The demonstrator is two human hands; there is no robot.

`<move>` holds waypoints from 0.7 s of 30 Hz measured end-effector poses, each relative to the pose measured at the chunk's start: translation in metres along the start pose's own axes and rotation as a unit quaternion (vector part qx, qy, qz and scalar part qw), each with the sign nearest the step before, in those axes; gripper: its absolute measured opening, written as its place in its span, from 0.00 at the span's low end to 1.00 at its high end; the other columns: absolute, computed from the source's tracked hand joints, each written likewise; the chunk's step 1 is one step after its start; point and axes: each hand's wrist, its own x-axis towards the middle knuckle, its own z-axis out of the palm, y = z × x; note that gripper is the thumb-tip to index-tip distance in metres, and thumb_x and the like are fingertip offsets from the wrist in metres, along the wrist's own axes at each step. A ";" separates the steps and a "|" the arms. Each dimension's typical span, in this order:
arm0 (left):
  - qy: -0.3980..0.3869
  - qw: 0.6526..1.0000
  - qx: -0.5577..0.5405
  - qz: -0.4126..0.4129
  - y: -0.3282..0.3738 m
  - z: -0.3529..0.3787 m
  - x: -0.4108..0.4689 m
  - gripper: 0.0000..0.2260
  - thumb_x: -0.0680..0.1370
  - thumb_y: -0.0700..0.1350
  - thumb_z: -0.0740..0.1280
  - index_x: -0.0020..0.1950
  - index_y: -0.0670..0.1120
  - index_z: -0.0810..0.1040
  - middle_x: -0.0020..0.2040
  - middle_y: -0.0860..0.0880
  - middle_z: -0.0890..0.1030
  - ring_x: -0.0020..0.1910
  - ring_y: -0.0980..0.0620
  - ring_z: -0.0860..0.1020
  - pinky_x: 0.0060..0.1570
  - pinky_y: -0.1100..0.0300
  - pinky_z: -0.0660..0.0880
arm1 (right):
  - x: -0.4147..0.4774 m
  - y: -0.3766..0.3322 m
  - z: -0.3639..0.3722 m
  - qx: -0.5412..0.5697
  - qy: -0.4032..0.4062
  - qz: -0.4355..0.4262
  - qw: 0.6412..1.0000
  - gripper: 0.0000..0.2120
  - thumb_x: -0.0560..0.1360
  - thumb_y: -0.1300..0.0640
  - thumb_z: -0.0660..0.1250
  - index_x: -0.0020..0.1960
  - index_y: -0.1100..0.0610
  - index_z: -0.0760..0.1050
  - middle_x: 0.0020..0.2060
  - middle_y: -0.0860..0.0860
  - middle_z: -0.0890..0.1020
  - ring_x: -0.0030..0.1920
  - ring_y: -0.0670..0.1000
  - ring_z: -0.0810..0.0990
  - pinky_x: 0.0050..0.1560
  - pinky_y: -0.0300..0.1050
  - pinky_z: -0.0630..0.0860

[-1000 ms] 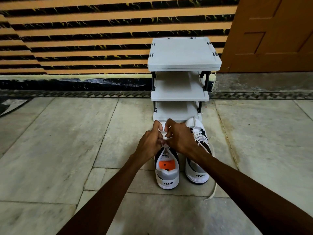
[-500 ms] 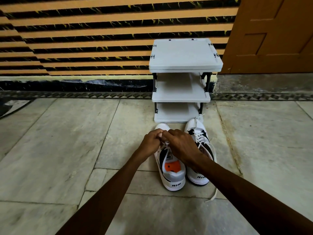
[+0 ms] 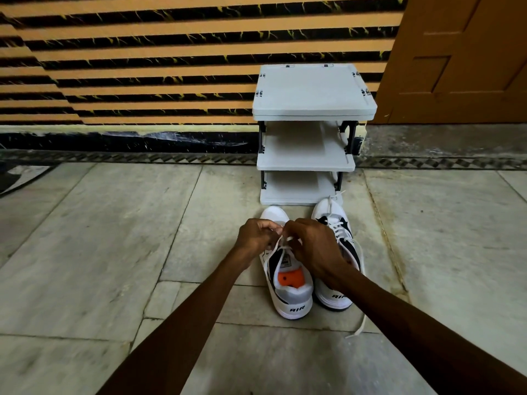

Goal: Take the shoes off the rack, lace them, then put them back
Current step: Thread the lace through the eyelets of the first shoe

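Shoe lace [image 3: 281, 246] prob. pinched, both hands.

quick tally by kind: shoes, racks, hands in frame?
Shoes: 2, left shoe and right shoe, both on the floor
Racks: 1, grey rack, three shelves, none holding a shoe
Hands: 2, left hand and right hand, both pinching the left shoe's lace
Total: 5
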 end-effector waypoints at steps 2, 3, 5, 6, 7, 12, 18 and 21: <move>0.031 0.996 0.069 0.037 -0.006 0.000 0.002 0.05 0.75 0.42 0.72 0.45 0.42 0.85 0.37 0.44 0.82 0.30 0.54 0.77 0.32 0.65 0.76 | -0.002 0.003 -0.001 -0.003 -0.015 0.007 1.000 0.05 0.70 0.57 0.71 0.46 0.52 0.82 0.39 0.51 0.81 0.40 0.53 0.79 0.36 0.42 0.68; 0.049 0.993 0.097 0.051 -0.009 -0.001 0.003 0.06 0.74 0.44 0.73 0.45 0.42 0.86 0.37 0.45 0.83 0.32 0.54 0.78 0.36 0.63 0.78 | -0.003 0.004 -0.001 -0.001 -0.024 0.015 1.000 0.05 0.70 0.55 0.71 0.46 0.52 0.83 0.40 0.51 0.81 0.40 0.53 0.79 0.37 0.41 0.67; 0.080 0.987 0.127 0.062 -0.013 -0.005 0.004 0.08 0.72 0.47 0.74 0.43 0.43 0.86 0.37 0.46 0.85 0.35 0.52 0.82 0.46 0.58 0.81 | -0.005 0.008 -0.005 0.031 -0.050 0.047 0.997 0.06 0.71 0.54 0.72 0.46 0.52 0.84 0.40 0.52 0.83 0.39 0.52 0.80 0.37 0.41 0.70; 0.089 0.985 0.138 0.062 -0.015 -0.008 0.004 0.08 0.72 0.48 0.74 0.42 0.43 0.86 0.37 0.45 0.86 0.36 0.50 0.83 0.48 0.56 0.81 | -0.006 0.010 -0.007 0.053 -0.060 0.065 0.995 0.05 0.71 0.54 0.72 0.45 0.52 0.85 0.40 0.52 0.84 0.39 0.52 0.81 0.38 0.40 0.72; 0.100 0.981 0.157 0.061 -0.016 -0.011 0.002 0.08 0.73 0.48 0.74 0.42 0.43 0.86 0.37 0.44 0.86 0.38 0.49 0.84 0.48 0.56 0.80 | -0.008 0.014 -0.009 0.070 -0.070 0.083 0.992 0.05 0.70 0.56 0.72 0.44 0.53 0.85 0.40 0.52 0.85 0.38 0.51 0.81 0.38 0.40 0.73; 0.132 0.956 0.257 0.053 -0.019 -0.013 -0.004 0.12 0.74 0.50 0.71 0.40 0.42 0.85 0.41 0.40 0.85 0.46 0.42 0.83 0.45 0.58 0.75 | -0.011 0.026 -0.015 0.104 -0.127 0.127 0.978 0.08 0.67 0.65 0.68 0.40 0.56 0.85 0.36 0.54 0.87 0.34 0.48 0.81 0.36 0.36 0.72; 0.075 0.987 0.128 0.058 -0.019 -0.010 -0.002 0.06 0.76 0.41 0.69 0.47 0.43 0.85 0.40 0.47 0.84 0.39 0.50 0.80 0.44 0.59 0.76 | -0.004 0.025 -0.017 0.249 -0.118 0.212 0.938 0.05 0.71 0.57 0.74 0.40 0.58 0.84 0.26 0.47 0.81 0.26 0.42 0.77 0.32 0.29 0.72; 0.007 1.000 -0.015 0.022 -0.025 -0.019 0.001 0.06 0.77 0.36 0.67 0.49 0.36 0.83 0.32 0.51 0.82 0.33 0.52 0.76 0.35 0.62 0.76 | -0.003 0.021 -0.016 0.414 -0.097 0.290 0.858 0.06 0.72 0.58 0.73 0.40 0.62 0.82 0.28 0.55 0.81 0.30 0.50 0.78 0.34 0.41 0.78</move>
